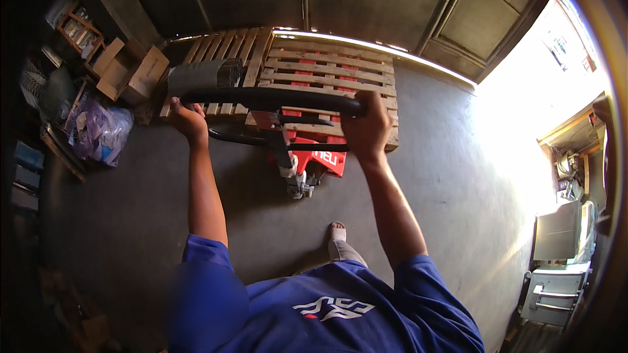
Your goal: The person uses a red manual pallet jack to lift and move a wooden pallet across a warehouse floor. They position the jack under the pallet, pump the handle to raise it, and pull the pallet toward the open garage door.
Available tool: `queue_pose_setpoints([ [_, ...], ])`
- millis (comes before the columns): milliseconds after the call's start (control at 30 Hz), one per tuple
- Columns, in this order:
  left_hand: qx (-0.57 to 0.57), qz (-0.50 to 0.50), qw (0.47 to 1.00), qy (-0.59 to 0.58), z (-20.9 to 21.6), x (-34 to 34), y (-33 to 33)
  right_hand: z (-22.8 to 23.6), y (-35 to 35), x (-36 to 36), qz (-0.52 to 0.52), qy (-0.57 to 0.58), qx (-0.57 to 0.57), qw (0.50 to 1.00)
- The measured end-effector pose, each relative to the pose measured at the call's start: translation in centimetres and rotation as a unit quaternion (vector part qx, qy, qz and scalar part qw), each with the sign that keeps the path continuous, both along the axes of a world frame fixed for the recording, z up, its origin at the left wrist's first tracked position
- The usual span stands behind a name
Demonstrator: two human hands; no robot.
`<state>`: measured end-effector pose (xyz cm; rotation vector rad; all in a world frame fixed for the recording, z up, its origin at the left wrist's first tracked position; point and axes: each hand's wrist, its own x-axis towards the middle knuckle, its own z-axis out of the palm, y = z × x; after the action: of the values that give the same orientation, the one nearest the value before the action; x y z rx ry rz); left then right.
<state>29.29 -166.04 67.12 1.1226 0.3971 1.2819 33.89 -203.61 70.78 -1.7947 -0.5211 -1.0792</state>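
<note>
I stand behind a red pallet jack [330, 160] and hold its black loop handle [261, 98] in front of my chest. My left hand [188, 121] is closed around the handle's left end. At the right end, my right hand [367, 125] wraps the bar with its knuckles up. The jack's red forks run under a wooden pallet [330, 65], showing between its slats. Beneath the grey shaft, the steering wheels [298, 187] rest on the floor. A silvery roll [204, 76] lies on a second wooden pallet [248, 52] to the left, partly behind the handle.
Large dark doors [366, 0] close off the far side. At the left are an open cardboard box [134, 75] and a purple plastic bag [101, 132] among clutter. Bright daylight enters through an opening at right, above grey panels [556, 232] and a grey case [553, 294].
</note>
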Motion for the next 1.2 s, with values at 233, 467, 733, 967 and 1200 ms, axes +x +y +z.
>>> queue_pose_setpoints([
  [233, -0.008, -0.020, 1.000, 0.017, -0.3, 9.3, 4.5, 1.8, 1.6, 9.4, 0.047, 0.022, -0.004, 0.999],
  [467, 0.026, -0.071, 0.997, 0.007, 0.3, 14.6, 6.8, 2.4, 3.5, 11.1, 0.057, 0.007, -0.008, 0.998],
  [733, -0.010, -0.077, 0.997, -0.008, 0.1, 20.4, 7.6, 2.3, 2.9, 13.8, 0.088, 0.043, -0.034, 0.995],
  [967, 0.018, -0.060, 0.998, 0.029, -1.5, 22.3, 8.0, 2.0, 0.4, 16.5, 0.221, 0.096, 0.028, 0.970],
  [1200, -0.040, -0.127, 0.880, 0.457, -19.4, 19.8, -2.8, -16.2, -16.2, 14.8, 0.195, 0.397, -0.001, 0.897],
])
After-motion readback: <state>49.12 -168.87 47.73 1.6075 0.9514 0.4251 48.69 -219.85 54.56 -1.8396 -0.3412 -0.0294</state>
